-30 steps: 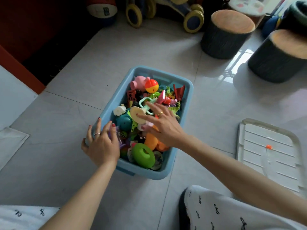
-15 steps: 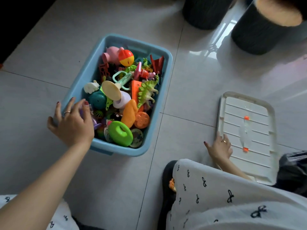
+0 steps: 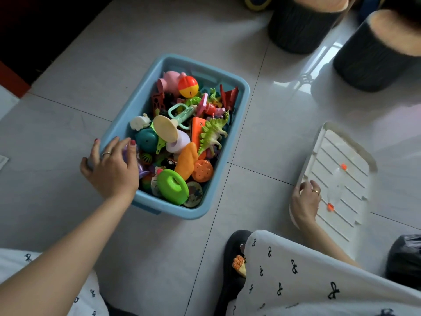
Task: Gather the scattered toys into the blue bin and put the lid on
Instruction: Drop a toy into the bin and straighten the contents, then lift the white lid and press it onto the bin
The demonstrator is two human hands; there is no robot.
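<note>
Change since half a second ago: right hand (image 3: 306,201) has closed its fingers on the near edge of the lid (image 3: 341,179), tilting it off the floor. Left hand (image 3: 111,167) grips the rim of the blue bin (image 3: 241,92), steadying it. Toys (image 3: 180,142): inside, heaped.

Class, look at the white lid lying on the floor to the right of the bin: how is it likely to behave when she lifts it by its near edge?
The white lid looks like thin ribbed plastic, so probably light and fairly stiff. The right hand holds only one corner, so it may sag or tilt. On the glossy floor it could slide before it lifts.
</note>
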